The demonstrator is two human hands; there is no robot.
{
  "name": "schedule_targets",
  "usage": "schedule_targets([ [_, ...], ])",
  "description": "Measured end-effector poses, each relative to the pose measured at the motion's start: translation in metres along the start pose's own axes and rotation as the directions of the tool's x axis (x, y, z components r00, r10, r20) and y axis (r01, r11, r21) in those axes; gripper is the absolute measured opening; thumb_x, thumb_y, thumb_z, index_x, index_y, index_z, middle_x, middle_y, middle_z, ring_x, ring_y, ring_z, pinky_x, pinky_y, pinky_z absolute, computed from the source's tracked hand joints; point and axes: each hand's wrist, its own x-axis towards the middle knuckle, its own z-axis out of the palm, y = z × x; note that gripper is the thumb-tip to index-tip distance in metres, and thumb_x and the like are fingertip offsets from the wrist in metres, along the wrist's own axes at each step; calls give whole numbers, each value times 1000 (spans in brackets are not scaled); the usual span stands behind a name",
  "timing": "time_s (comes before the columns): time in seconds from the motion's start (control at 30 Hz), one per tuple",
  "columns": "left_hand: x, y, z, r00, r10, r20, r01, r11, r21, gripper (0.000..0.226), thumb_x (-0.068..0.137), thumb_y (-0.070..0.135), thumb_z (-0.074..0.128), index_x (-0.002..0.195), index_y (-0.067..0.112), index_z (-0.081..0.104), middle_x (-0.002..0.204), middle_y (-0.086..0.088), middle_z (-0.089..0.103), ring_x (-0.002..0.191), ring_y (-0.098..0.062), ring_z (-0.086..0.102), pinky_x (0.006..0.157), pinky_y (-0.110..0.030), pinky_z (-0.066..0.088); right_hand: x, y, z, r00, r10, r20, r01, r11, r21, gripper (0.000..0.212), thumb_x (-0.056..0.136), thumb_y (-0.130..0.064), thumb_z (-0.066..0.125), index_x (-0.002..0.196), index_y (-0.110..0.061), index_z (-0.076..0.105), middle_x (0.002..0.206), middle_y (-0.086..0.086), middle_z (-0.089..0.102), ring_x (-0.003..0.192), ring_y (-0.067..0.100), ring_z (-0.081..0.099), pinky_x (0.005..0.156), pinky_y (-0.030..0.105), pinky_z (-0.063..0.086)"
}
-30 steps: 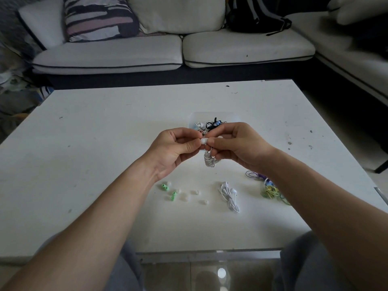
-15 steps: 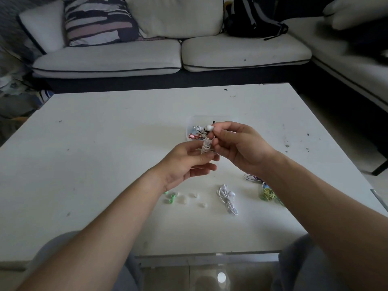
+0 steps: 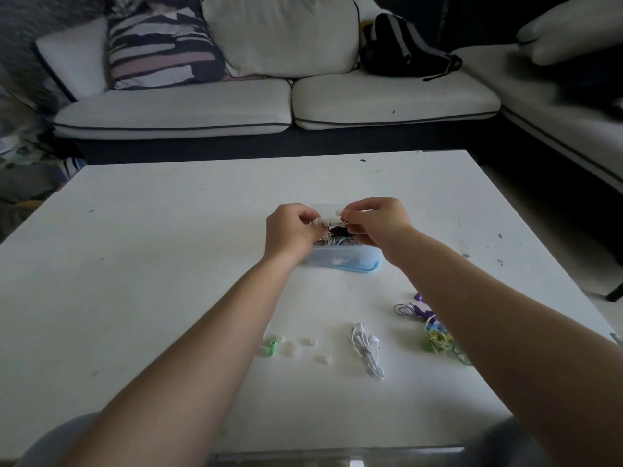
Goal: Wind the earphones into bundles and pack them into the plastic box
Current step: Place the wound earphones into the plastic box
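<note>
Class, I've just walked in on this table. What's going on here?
A person holds a wound white earphone bundle between the left hand and right hand, right over the plastic box, which already holds other earphones. A loose white pair and a coloured tangle lie unpacked on the table.

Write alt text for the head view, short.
Both hands, left hand and right hand, hold a wound white earphone bundle just above an open plastic box of earphones on a white table. Nearer the person lie loose white earphones, purple and green earphones and small ear tips.
</note>
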Motion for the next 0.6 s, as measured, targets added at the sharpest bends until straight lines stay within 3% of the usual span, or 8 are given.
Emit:
schedule_targets([
  [0.13, 30, -3, 12, 1000, 4, -2, -4, 988, 155, 23, 72, 18, 83, 92, 20, 72, 87, 2, 69, 79, -16, 64, 74, -25, 50, 40, 1, 5, 997, -35, -76, 11, 957, -290, 3, 82, -16, 76, 79, -14, 75, 80, 8, 76, 74, 24, 70, 78, 42, 62],
  [0.27, 42, -3, 20, 995, 20, 102, -55, 934, 352, 24, 68, 25, 84, 81, 27, 64, 84, 5, 70, 79, -18, 67, 70, -31, 54, 54, -2, 3, 998, -17, -56, -15, 844, -536, 22, 78, -10, 62, 95, -3, 75, 89, 16, 75, 86, 30, 74, 76, 45, 63],
  [0.37, 42, -5, 21, 986, 7, 168, -80, 900, 428, 29, 68, 31, 84, 91, 31, 66, 93, 8, 69, 89, -18, 65, 75, -31, 53, 52, -2, -9, 997, -68, -47, 29, 820, -572, 33, 77, -9, 46, 94, -2, 73, 83, 13, 74, 74, 28, 74, 66, 39, 61],
  [0.47, 31, -9, 18, 984, 66, 163, -133, 885, 445, 39, 74, 32, 81, 110, 29, 64, 108, 6, 63, 100, -18, 60, 83, -35, 51, 38, 0, -26, 990, -134, -38, 93, 841, -533, 32, 80, -10, 45, 98, 0, 70, 88, 14, 74, 63, 22, 64, 59, 32, 52],
  [0.6, 1, -2, 16, 981, 177, 83, -195, 898, 394, 18, 85, 26, 67, 103, 28, 67, 107, 4, 62, 96, -18, 60, 82, -35, 51, 9, 8, -57, 992, -130, 9, 116, 852, -511, 23, 90, -13, 51, 96, -12, 73, 91, 3, 73, 64, 14, 66, 54, 25, 50],
])
